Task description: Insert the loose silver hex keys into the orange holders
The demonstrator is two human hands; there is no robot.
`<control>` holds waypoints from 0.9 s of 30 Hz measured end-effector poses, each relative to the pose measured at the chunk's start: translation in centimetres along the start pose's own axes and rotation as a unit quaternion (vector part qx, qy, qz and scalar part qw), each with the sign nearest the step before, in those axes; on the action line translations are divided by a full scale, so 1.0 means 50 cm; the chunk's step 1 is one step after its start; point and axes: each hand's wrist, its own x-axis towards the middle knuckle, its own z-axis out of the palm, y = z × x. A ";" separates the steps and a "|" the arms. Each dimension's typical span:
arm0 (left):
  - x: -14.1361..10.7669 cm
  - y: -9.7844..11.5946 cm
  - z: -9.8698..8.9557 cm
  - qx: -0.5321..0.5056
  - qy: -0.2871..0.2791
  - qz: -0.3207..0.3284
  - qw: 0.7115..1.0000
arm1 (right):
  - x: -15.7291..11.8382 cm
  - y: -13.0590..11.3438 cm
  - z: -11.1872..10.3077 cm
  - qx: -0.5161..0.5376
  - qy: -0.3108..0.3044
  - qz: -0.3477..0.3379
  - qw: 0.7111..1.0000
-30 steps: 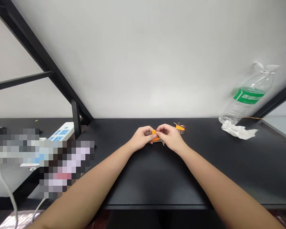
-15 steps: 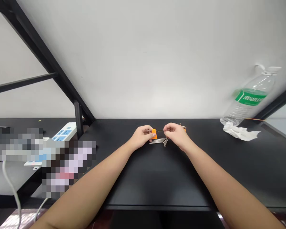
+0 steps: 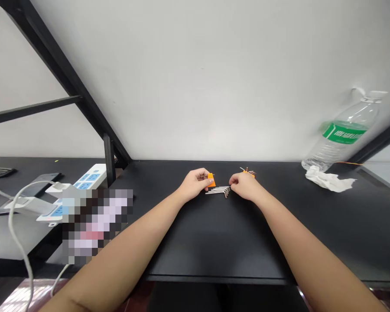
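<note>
My left hand (image 3: 195, 184) is closed on an orange plastic hex key holder (image 3: 211, 180), held upright just above the black table. A thin metal end sticks out from the holder's upper right side. Several silver L-shaped hex keys (image 3: 219, 190) lie side by side on the table, their bent ends to the right. My right hand (image 3: 243, 185) has its fingers pinched at the bent end of the uppermost key; its fingertips are partly hidden. Behind the right hand a second orange holder (image 3: 249, 173) with several thin keys in it shows in part.
To the right, a clear plastic bottle (image 3: 342, 132) with a green label leans against the wall, a crumpled white tissue (image 3: 329, 180) beside it. At left are a white power strip (image 3: 95, 173) with plugs and cables, a blurred patch, and a black metal frame (image 3: 108, 158).
My right hand has moved away from the left hand's holder and down to the row of hex keys. The long key shaft between the hands no longer shows. My left hand keeps the holder.
</note>
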 end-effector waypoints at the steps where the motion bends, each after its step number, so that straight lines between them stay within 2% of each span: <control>1: -0.001 0.001 0.001 0.001 -0.003 -0.002 1.000 | -0.001 0.000 0.004 0.001 -0.009 -0.012 1.000; 5: -0.003 0.007 0.004 0.003 -0.001 -0.007 1.000 | -0.003 0.000 0.010 0.022 -0.021 -0.055 0.998; 8: -0.005 0.011 0.006 -0.002 -0.005 -0.010 1.000 | -0.007 -0.006 0.005 0.055 0.032 -0.082 0.995; 10: -0.007 0.013 0.008 -0.012 -0.016 -0.013 1.000 | -0.012 -0.016 0.002 0.091 0.068 -0.125 0.986; 14: -0.012 0.016 0.013 -0.028 -0.045 -0.017 0.998 | -0.027 -0.043 0.003 0.150 0.058 -0.224 0.961; 19: -0.017 0.018 0.018 -0.020 -0.066 -0.014 0.998 | -0.033 -0.054 0.019 0.177 0.062 -0.206 0.961; 24: -0.020 0.022 0.019 -0.029 -0.060 -0.017 0.998 | -0.027 -0.051 0.030 0.274 0.028 -0.167 0.947; 27: -0.020 0.026 0.018 -0.017 -0.057 -0.014 0.998 | -0.023 -0.053 0.033 0.283 0.037 -0.156 0.945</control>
